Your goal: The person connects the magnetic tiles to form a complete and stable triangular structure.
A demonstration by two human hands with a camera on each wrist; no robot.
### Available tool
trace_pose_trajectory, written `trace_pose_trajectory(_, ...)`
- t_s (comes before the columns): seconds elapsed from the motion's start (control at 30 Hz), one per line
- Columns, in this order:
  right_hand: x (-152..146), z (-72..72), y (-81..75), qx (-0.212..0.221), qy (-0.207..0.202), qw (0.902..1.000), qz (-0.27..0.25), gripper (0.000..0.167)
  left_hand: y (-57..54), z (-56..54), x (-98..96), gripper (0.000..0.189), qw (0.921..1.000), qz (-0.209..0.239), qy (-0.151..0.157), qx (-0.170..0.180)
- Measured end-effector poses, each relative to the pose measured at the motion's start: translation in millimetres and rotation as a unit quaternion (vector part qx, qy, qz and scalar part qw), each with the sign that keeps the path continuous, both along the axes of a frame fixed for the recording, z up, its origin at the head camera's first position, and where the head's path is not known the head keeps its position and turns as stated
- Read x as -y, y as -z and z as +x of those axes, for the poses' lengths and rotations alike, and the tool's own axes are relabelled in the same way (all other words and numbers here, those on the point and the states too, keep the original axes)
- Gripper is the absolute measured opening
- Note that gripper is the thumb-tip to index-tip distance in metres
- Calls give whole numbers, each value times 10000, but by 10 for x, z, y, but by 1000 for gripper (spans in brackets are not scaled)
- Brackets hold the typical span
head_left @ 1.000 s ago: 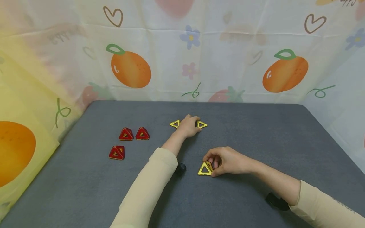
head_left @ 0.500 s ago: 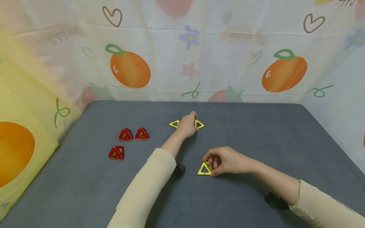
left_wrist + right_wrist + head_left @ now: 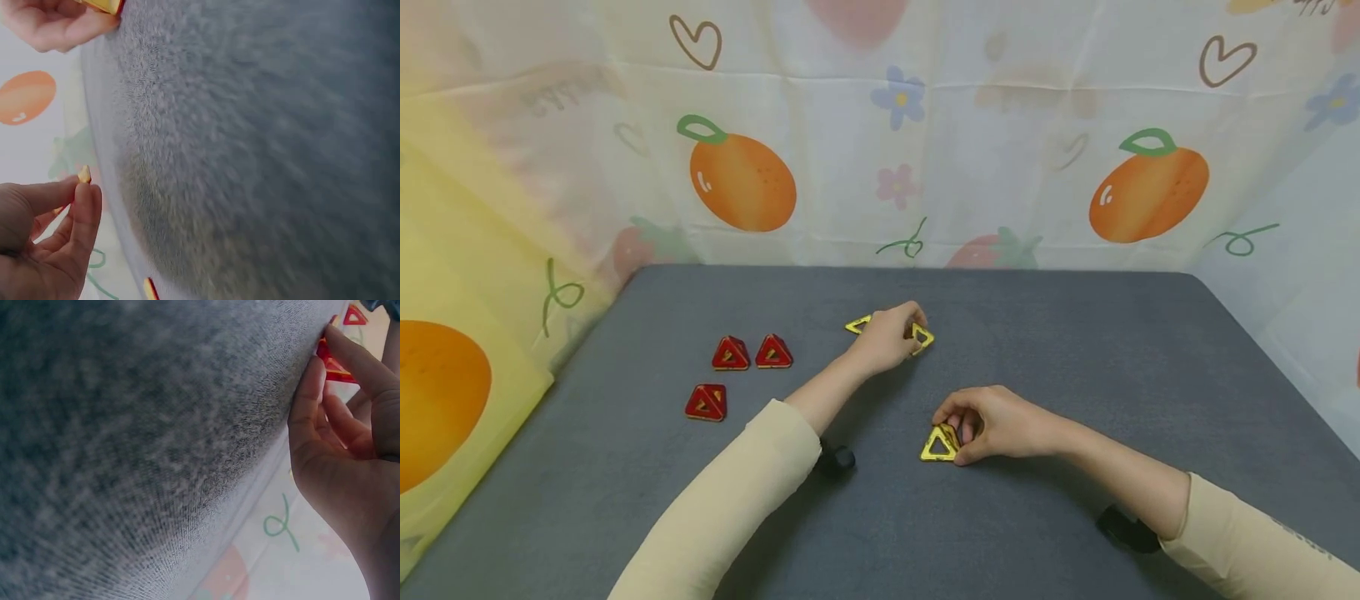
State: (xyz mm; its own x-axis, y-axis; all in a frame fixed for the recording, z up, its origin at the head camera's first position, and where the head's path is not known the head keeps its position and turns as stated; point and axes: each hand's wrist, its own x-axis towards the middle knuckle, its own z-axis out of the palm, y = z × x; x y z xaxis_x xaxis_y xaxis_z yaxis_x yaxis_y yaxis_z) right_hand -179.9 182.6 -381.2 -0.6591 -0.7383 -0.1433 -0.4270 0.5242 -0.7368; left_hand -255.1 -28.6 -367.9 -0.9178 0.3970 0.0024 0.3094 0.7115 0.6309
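In the head view my left hand (image 3: 887, 337) pinches a yellow triangular frame tile (image 3: 922, 336) near the middle of the table. The left wrist view has that tile (image 3: 84, 175) edge-on between thumb and fingertips of the left hand (image 3: 56, 231). Behind the left hand, a second yellow triangular tile (image 3: 859, 324) lies flat, partly hidden. Closer to me, my right hand (image 3: 1000, 423) grips joined yellow triangular tiles (image 3: 938, 446) standing on the table. Red surfaces show on these tiles (image 3: 337, 370) in the right wrist view, between thumb and fingers of the right hand (image 3: 337, 431).
Three red pyramids of triangular tiles stand left of the hands: two side by side, a left one (image 3: 731, 354) and a right one (image 3: 774, 352), and a nearer one (image 3: 706, 402). The grey table (image 3: 1075, 333) ends at a fruit-print cloth (image 3: 850, 167).
My left hand has drawn back slightly toward me, and the tile in its fingers has turned and moved nearer. The right hand and its tiles have stayed still.
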Motion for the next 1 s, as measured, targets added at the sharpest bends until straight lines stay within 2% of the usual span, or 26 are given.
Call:
trace_pose_trajectory(0.2,0,-4,3,10,-12,10000,0,43,-71,146,151,23,9986,326,381,188)
trace_pose_trajectory(0.43,2,-4,4,71,4,10000,24,43,-95,332,298,24,9960,342,774,288)
trace_pose_trajectory(0.7,-5,-8,18,43,35,10000,63,42,-50,566,340,21,9941,373,870,523)
trace_pose_trajectory(1.0,5,-7,10,49,2,10000,25,42,66,731,294,23,9893,656,1117,678)
